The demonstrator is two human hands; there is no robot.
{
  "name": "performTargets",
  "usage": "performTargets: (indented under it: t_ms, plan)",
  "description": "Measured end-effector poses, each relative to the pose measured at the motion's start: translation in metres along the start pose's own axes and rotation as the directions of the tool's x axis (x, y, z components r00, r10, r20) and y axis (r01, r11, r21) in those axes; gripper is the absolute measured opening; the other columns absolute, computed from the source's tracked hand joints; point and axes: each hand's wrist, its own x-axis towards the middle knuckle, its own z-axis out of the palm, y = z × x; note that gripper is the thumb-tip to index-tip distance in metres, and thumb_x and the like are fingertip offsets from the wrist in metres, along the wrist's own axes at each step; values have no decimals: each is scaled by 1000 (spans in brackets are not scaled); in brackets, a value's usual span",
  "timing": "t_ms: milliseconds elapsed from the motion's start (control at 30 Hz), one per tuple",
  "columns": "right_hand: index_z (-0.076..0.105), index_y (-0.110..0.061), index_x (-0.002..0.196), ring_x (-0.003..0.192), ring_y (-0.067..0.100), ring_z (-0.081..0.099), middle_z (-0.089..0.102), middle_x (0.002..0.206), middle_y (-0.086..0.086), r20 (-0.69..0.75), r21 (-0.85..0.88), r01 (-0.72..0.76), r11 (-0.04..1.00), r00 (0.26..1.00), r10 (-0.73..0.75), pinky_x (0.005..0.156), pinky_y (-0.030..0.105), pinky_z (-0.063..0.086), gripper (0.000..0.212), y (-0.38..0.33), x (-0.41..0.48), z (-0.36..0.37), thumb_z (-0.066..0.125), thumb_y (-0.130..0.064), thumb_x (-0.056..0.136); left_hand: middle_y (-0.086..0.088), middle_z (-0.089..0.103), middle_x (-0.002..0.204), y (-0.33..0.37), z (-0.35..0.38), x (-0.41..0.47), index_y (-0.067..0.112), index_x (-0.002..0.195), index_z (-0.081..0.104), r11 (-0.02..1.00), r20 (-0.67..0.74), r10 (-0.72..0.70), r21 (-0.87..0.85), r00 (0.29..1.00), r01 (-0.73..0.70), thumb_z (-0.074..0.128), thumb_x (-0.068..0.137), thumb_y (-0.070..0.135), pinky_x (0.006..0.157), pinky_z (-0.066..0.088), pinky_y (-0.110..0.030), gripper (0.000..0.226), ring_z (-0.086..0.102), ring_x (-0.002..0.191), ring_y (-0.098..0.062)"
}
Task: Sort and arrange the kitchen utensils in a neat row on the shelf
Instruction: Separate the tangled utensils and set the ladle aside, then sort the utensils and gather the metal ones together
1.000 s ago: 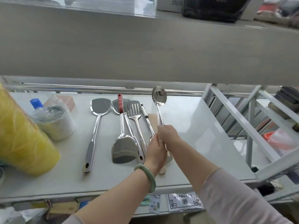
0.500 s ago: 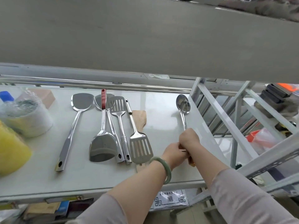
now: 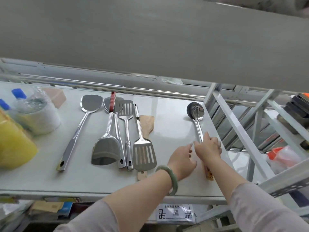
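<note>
Nearest us, our left hand (image 3: 181, 159) hovers with fingers spread loose, holding nothing, a green bangle (image 3: 168, 180) on its wrist. Just at its 2 o'clock, our right hand (image 3: 209, 148) rests over the ladle (image 3: 196, 114) handle; whether it grips, we cannot tell. The ladle lies on the white shelf (image 3: 172, 129), bowl toward 12 o'clock. At 9 o'clock lie the slotted turners (image 3: 144, 154), spatulas (image 3: 106, 151) and a wooden spatula (image 3: 147, 123), crowded together.
</note>
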Motion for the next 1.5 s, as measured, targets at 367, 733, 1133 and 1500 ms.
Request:
performTargets:
  t_ms: [367, 733, 1133, 1500]
  plan:
    - [48, -23, 137, 119, 27, 49, 59, 126, 9, 185, 50, 694, 718, 700, -690, 103, 33, 38, 44, -132, -28, 34, 50, -17, 93, -12, 53, 128, -122, -215, -29, 14, 127, 55, 915, -574, -45, 306, 818, 265, 36, 80, -11, 108, 38, -39, 56, 50, 120, -28]
    - [62, -3, 109, 80, 25, 64, 69, 88, 10, 166, 217, 324, 921, 917, -362, 71, 29, 50, 30, -184, -39, 37, 49, -18, 86, -9, 47, 129, -138, -227, -50, 17, 133, 47, 890, -452, 50, 424, 890, 165, 45, 84, -3, 107, 35, -33, 53, 48, 119, -25]
    - [66, -5, 107, 54, 11, 54, 67, 73, 6, 612, 785, -273, 556, 484, -625, 53, 18, 46, 31, -182, -47, -21, 43, -21, 94, -2, 65, 99, -93, -278, -27, 19, 104, 63, 564, -85, 413, 806, 907, -181, 45, 95, 31, 92, 38, -36, 23, 57, 100, -25]
    - [53, 9, 121, 49, 17, 60, 57, 73, 14, 497, 774, -371, 513, 858, -129, 50, 28, 54, 31, -171, -58, 59, 45, -7, 96, 5, 59, 76, -154, -307, -93, 27, 80, 54, 692, -161, -72, 702, 984, 166, 43, 95, 35, 71, 42, -35, 20, 53, 78, -22]
